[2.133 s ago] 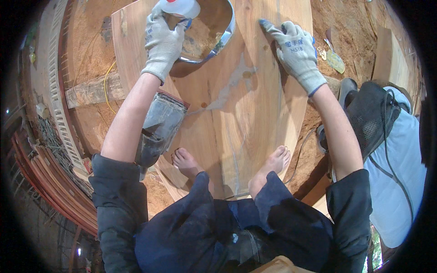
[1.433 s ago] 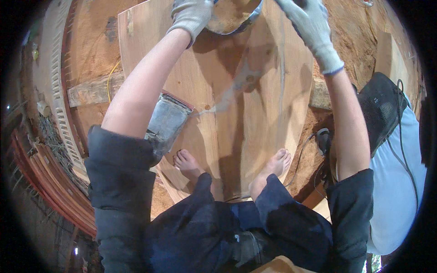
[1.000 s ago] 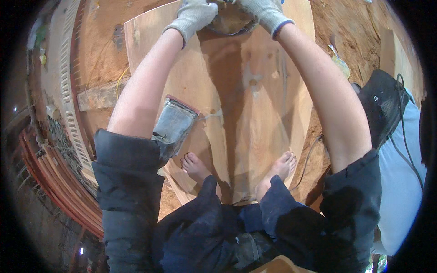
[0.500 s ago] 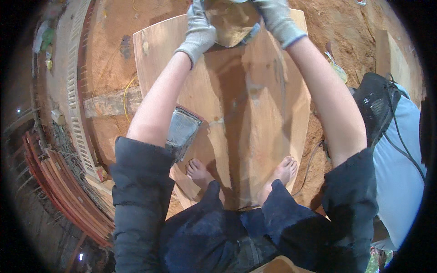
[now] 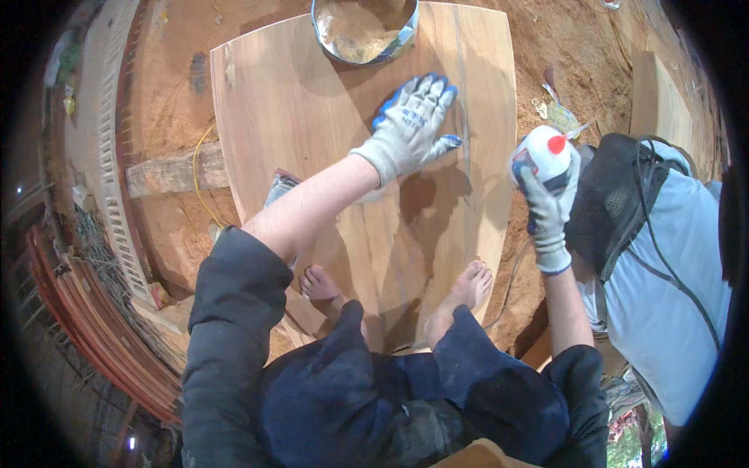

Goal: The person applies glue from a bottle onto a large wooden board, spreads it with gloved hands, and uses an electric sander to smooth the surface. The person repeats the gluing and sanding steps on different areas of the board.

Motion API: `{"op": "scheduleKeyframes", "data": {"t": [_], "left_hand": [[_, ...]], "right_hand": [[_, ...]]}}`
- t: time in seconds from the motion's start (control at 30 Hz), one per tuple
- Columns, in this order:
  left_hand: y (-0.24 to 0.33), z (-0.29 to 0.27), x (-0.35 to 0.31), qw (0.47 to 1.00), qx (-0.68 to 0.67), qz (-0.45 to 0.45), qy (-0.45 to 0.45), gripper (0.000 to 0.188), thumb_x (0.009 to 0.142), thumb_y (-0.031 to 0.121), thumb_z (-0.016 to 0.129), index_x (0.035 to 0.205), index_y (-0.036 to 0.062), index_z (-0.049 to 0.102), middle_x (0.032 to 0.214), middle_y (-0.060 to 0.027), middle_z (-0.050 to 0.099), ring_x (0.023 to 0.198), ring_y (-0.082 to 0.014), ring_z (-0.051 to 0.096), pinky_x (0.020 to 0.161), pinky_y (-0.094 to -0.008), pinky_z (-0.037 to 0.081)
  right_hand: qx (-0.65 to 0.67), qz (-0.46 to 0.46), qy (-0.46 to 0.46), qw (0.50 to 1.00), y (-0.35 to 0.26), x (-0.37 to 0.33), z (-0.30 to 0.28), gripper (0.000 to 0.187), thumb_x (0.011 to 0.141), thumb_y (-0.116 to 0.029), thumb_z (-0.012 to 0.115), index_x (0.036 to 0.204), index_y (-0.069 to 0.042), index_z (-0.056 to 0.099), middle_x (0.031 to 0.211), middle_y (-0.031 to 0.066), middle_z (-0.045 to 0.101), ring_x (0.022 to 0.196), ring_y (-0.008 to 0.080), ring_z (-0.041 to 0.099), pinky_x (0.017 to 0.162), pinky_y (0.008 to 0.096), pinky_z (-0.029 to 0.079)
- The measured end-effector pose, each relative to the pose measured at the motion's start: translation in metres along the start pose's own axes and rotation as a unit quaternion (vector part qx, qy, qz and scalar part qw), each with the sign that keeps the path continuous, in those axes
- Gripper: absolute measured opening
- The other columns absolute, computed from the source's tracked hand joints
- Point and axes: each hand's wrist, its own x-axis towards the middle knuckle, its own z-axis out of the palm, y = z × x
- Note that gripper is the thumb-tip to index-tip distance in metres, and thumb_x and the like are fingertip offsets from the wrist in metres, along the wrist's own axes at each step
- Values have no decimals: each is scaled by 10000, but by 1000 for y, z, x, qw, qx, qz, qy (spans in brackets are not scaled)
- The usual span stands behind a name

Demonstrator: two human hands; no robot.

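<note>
My left hand (image 5: 413, 125), in a grey glove with blue-coated fingertips, lies flat with spread fingers on a broad wooden panel (image 5: 289, 101). Beyond the panel's right edge, my gloved right hand (image 5: 548, 218) is wrapped around a white bottle (image 5: 538, 148) with a red cap and a thin pale nozzle. At the far end of the panel stands a round container (image 5: 407, 37) with brown, dusty matter inside. Near my left forearm, partly hidden beneath it, is a flat grey tool or block (image 5: 281, 186). Dark streaks and cracks run along the wood.
My bare feet (image 5: 468, 292) stand on the panel's near end. Sawdust-covered ground (image 5: 175, 86) surrounds it. To the right are a black mesh item (image 5: 612, 203), a light blue cloth-like thing (image 5: 663, 265) with dark cords, and a wooden beam (image 5: 659, 97). Curved reddish strips (image 5: 101, 327) are stacked at left.
Both hands have let go of the round container, which now rests farther left on the panel. My left hand has come down onto the wood; my right hand has taken hold of the bottle.
</note>
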Motion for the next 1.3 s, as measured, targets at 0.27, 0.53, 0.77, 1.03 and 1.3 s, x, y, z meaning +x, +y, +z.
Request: {"op": "scheduleKeyframes", "data": {"t": [0.27,0.53,0.77,1.03,1.3], "left_hand": [[18,-7,-14,999,36,-27,-19,845,969,619,464,1504,-27,357,1559,-269,339,1458,-417,310,1219,-501,191],[4,0,2,997,41,-54,-29,826,973,609,461,1520,0,354,1572,-268,320,1479,-417,276,1224,-505,179],[1,1,-2,998,38,0,40,745,972,544,529,1506,44,394,1557,-226,367,1457,-384,334,1224,-490,216],[2,2,3,998,36,-10,45,716,963,546,539,1487,71,427,1532,-231,397,1438,-393,358,1210,-500,240],[-10,3,-7,995,45,-52,70,751,967,539,538,1493,22,396,1536,-253,379,1430,-409,366,1187,-507,273]], "right_hand": [[32,27,-17,999,13,3,2,660,739,-25,859,1296,-53,505,1196,72,615,1040,151,629,902,302,545],[8,80,-113,990,42,18,14,464,868,-152,759,1276,-50,565,1120,58,651,980,116,640,827,279,544],[66,170,-152,972,61,17,9,435,867,-188,761,1242,-50,589,1087,48,659,952,119,643,850,284,533],[-90,73,-144,983,57,20,12,522,779,-254,865,1179,-41,606,1055,43,661,954,128,625,884,314,508],[-82,155,-159,972,51,29,10,476,805,-316,840,1155,-74,625,903,5,650,635,31,540,551,208,442]]}}
